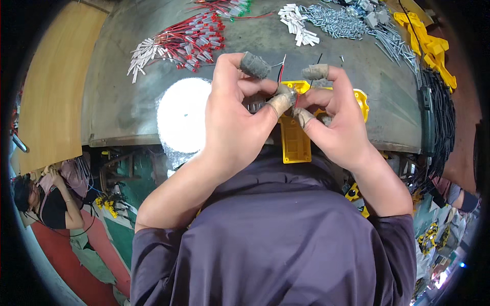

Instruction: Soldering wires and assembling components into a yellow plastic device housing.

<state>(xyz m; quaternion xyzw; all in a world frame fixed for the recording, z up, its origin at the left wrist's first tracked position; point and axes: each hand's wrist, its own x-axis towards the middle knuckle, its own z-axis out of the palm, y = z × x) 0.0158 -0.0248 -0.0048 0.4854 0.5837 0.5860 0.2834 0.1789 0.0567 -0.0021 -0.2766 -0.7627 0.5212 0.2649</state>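
My left hand (232,115) and my right hand (339,120) meet over a yellow plastic housing (296,148) at the table's front edge. Worn grey and tan covers wrap several fingertips. Both hands are closed in a pinch around thin wires, the thumbs almost touching. A red and black wire (281,74) with a pale end sticks up beside my left fingers. Another black wire (320,58) rises near my right index finger. Between the thumbs a small shiny piece (293,97) shows; its kind is too small to tell. My fingers hide part of the housing.
Red-wired parts with white ends (184,41) lie at the back left. White tubular pieces (298,25), a pile of screws (337,23) and yellow housings (429,43) are at the back right. Black cables (441,112) hang over the right edge. Another person (56,188) sits at lower left.
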